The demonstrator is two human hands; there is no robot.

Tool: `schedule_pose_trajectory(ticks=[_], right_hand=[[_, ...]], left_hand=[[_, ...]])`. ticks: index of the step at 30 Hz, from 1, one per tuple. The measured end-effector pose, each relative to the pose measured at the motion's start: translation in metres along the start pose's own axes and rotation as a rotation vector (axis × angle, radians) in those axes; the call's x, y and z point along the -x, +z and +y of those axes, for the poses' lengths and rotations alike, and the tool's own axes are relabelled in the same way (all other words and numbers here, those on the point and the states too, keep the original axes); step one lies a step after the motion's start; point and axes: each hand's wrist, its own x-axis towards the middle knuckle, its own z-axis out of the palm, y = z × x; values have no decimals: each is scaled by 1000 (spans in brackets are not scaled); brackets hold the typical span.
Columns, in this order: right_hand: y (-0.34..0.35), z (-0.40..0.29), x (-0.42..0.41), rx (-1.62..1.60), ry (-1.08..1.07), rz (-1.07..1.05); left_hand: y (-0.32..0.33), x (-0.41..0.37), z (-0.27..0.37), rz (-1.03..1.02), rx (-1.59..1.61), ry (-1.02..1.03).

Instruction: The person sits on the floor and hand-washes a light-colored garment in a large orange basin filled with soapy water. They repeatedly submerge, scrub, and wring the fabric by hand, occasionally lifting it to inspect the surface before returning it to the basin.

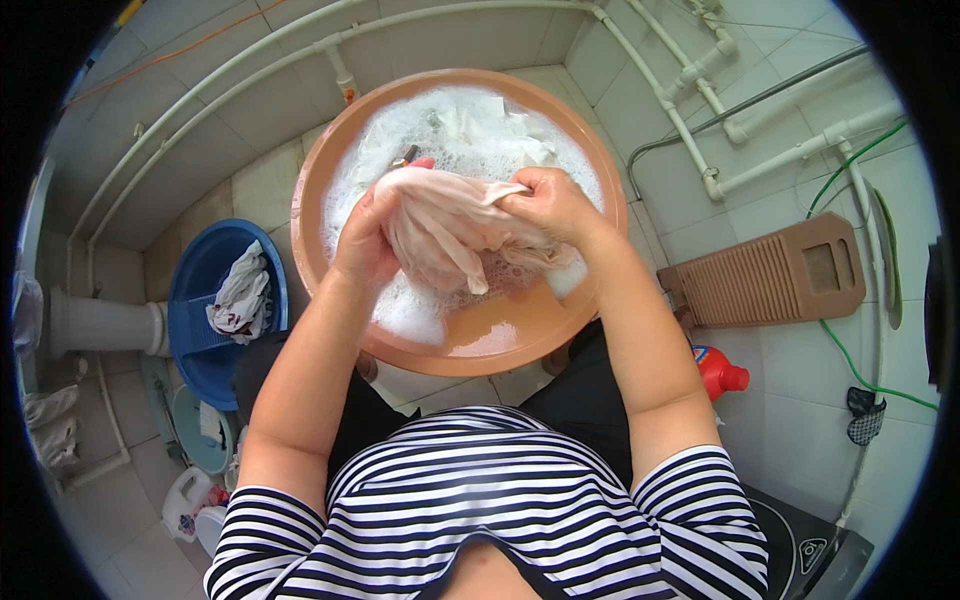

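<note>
A wet, pale cloth (450,225) is stretched between my two hands above a large orange-brown basin (309,202). My left hand (369,236) grips its left part, with the fingers mostly hidden under the fabric. On the other side, my right hand (553,201) pinches a bunched edge between thumb and fingers. The lower folds hang down to the suds, and I cannot tell whether they touch the water. White foam (420,319) covers much of the basin's water, and white fabric (480,120) lies in it at the far side. A small dark object (405,157) shows just beyond my left hand.
At left stands a blue basin (187,300) with a crumpled white garment (244,296) in it. A brown washboard (765,274) leans by the right wall, near a red bottle (720,373). White pipes (225,82) run along the walls. A white jug (184,502) sits at lower left.
</note>
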Motion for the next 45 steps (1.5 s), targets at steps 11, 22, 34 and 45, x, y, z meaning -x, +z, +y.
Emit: schedule_pose_trajectory(ticks=[11, 22, 34, 45], right_hand=[[103, -25, 5, 72, -742, 583], [106, -14, 1, -164, -386, 652], [25, 14, -13, -249, -300, -32], [98, -43, 25, -50, -845, 310]], left_hand=[[-48, -11, -92, 182, 392, -236], [16, -13, -69, 679, 80, -240], [13, -12, -1, -29, -88, 60], [-19, -14, -42, 186, 445, -326]])
